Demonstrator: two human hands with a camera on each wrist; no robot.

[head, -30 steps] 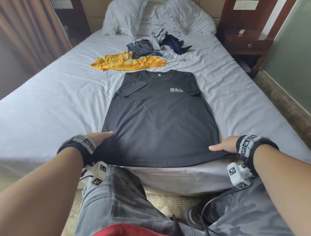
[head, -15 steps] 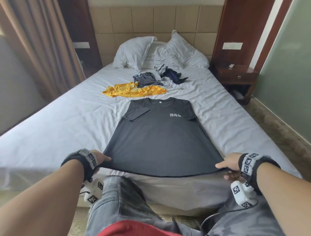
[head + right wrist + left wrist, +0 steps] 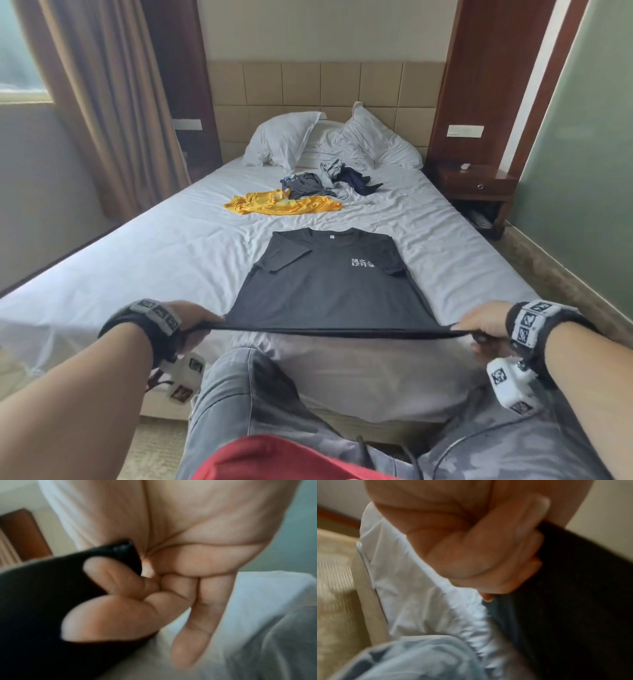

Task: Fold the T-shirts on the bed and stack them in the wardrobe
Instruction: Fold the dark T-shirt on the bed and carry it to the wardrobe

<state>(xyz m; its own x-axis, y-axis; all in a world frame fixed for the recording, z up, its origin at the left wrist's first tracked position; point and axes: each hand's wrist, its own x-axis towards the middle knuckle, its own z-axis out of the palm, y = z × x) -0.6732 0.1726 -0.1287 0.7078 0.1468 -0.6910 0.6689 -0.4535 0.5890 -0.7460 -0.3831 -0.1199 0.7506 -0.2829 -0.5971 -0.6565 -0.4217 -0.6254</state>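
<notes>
Grip: left hand and right hand each pinch a hem corner of the black T-shirt, fingers curled under the cloth.
Hem: lifted off the bed, stretched taut between the hands.
Shirt body: flat, face up, collar away.
Beyond: yellow T-shirt, then dark crumpled garments.
Far: pillows.
</notes>
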